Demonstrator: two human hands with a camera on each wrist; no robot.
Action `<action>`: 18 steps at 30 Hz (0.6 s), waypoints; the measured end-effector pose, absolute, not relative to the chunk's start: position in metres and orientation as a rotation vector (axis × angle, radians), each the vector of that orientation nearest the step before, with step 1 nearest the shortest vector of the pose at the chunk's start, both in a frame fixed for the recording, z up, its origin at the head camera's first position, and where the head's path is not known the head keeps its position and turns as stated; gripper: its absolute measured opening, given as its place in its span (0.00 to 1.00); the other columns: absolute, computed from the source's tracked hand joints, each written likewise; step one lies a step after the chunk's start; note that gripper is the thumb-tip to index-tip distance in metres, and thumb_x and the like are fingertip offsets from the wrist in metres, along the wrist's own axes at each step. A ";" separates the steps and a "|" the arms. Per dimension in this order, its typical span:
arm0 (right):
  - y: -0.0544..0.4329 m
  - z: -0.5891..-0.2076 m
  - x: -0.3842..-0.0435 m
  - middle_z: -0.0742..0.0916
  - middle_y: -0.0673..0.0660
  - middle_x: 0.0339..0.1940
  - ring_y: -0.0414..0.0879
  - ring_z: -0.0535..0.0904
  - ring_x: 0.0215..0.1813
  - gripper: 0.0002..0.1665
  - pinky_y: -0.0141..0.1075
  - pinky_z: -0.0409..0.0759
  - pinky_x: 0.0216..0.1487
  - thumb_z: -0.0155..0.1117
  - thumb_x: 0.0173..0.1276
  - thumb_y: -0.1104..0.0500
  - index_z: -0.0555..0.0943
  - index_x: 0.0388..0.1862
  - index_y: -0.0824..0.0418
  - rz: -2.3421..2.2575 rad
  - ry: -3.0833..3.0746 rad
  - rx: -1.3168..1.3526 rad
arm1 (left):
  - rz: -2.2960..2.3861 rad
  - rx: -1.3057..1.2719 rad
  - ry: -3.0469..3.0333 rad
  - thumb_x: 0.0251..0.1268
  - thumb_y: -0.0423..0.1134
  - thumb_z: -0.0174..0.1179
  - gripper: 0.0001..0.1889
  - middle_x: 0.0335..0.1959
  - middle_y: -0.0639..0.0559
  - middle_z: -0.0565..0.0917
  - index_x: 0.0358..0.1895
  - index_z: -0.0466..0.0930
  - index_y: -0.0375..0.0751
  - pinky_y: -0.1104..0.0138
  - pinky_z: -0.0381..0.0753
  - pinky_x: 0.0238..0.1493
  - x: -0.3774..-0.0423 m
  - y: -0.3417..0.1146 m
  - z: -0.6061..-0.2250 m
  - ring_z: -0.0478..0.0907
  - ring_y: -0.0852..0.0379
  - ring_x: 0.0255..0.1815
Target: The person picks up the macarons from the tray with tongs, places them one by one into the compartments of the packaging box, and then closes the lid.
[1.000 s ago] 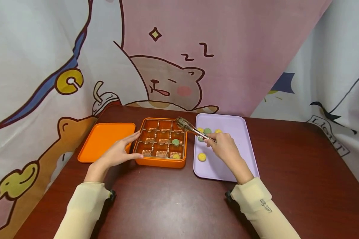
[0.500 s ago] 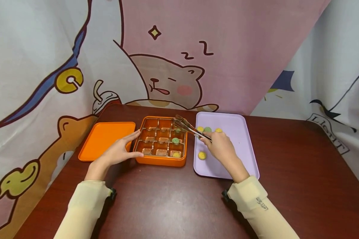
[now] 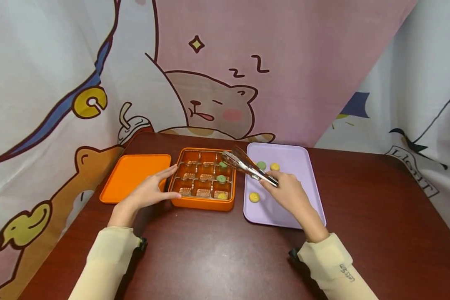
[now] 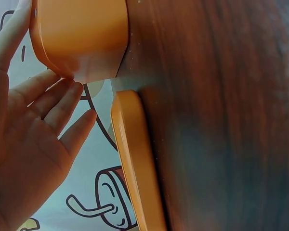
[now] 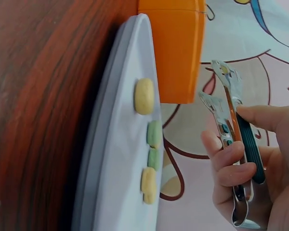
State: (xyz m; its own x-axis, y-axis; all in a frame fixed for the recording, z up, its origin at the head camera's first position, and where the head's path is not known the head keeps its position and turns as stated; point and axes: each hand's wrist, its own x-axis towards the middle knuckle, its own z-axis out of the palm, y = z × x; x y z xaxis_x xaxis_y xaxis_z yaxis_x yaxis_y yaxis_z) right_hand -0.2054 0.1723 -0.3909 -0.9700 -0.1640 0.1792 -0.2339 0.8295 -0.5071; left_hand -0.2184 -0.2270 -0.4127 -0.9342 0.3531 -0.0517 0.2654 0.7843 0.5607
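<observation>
My right hand grips metal tongs with a dark green handle. In the right wrist view their jaws are spread apart with nothing between them. In the head view the tongs overlap the right edge of an orange box with a divided insert. Along its right column sit a green cookie at the back, another green cookie in the middle and a yellow cookie in front. My left hand rests against the box's left front corner, fingers extended along its side and thumb at the front rim.
A lilac tray lies right of the box, with green cookies and yellow cookies on it. The flat orange lid lies left of the box. A patterned cloth hangs behind the dark wooden table.
The tongs have spread and drawn back to the right from the box's back right compartment, where a green cookie now lies. My left hand has kept its place at the box.
</observation>
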 end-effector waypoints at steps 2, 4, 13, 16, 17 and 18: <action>0.178 -0.390 -0.200 0.90 0.63 0.43 0.57 0.84 0.41 0.24 0.53 0.79 0.43 0.65 0.69 0.48 0.84 0.56 0.63 0.838 -2.872 0.316 | 0.859 0.497 2.817 0.57 0.58 0.71 0.52 0.81 0.42 0.55 0.80 0.53 0.46 0.38 0.60 0.73 -0.218 -0.227 -0.414 0.56 0.35 0.79; 0.183 -0.389 -0.194 0.90 0.61 0.40 0.53 0.81 0.38 0.22 0.48 0.78 0.39 0.65 0.69 0.49 0.85 0.54 0.62 0.852 -2.861 0.320 | 0.863 0.500 2.816 0.57 0.58 0.70 0.51 0.81 0.41 0.55 0.80 0.53 0.46 0.38 0.60 0.74 -0.217 -0.227 -0.416 0.56 0.36 0.79; 0.212 -0.386 -0.174 0.83 0.52 0.26 0.44 0.72 0.30 0.19 0.34 0.67 0.30 0.66 0.68 0.49 0.86 0.50 0.60 0.893 -2.875 0.306 | 0.892 0.506 2.799 0.58 0.57 0.70 0.51 0.81 0.42 0.54 0.80 0.52 0.45 0.38 0.59 0.74 -0.217 -0.226 -0.417 0.55 0.36 0.79; 0.221 -0.387 -0.168 0.83 0.50 0.26 0.44 0.72 0.30 0.19 0.34 0.67 0.29 0.67 0.68 0.48 0.86 0.50 0.60 0.892 -2.881 0.286 | 0.892 0.501 2.799 0.57 0.56 0.71 0.52 0.81 0.42 0.54 0.80 0.52 0.45 0.38 0.58 0.74 -0.219 -0.226 -0.415 0.55 0.36 0.79; 0.223 -0.388 -0.166 0.83 0.50 0.26 0.43 0.72 0.30 0.19 0.34 0.67 0.28 0.67 0.68 0.49 0.86 0.50 0.60 0.899 -2.881 0.282 | 0.893 0.500 2.798 0.57 0.56 0.71 0.52 0.81 0.42 0.54 0.80 0.52 0.45 0.38 0.58 0.74 -0.219 -0.226 -0.414 0.55 0.36 0.79; 0.226 -0.389 -0.164 0.83 0.50 0.25 0.43 0.72 0.30 0.19 0.33 0.67 0.28 0.67 0.67 0.48 0.86 0.50 0.60 0.903 -2.881 0.278 | 0.894 0.497 2.798 0.57 0.56 0.71 0.52 0.82 0.42 0.54 0.80 0.52 0.45 0.38 0.58 0.74 -0.220 -0.226 -0.414 0.55 0.36 0.79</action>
State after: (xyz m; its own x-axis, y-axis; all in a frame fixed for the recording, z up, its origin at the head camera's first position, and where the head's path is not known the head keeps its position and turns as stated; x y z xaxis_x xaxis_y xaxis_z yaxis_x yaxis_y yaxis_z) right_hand -0.1643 0.2258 -0.3885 -0.9772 -0.1413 0.1585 -0.2064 0.8065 -0.5540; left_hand -0.2200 -0.2263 -0.4136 -0.9315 0.3599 -0.0526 0.2627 0.7658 0.5869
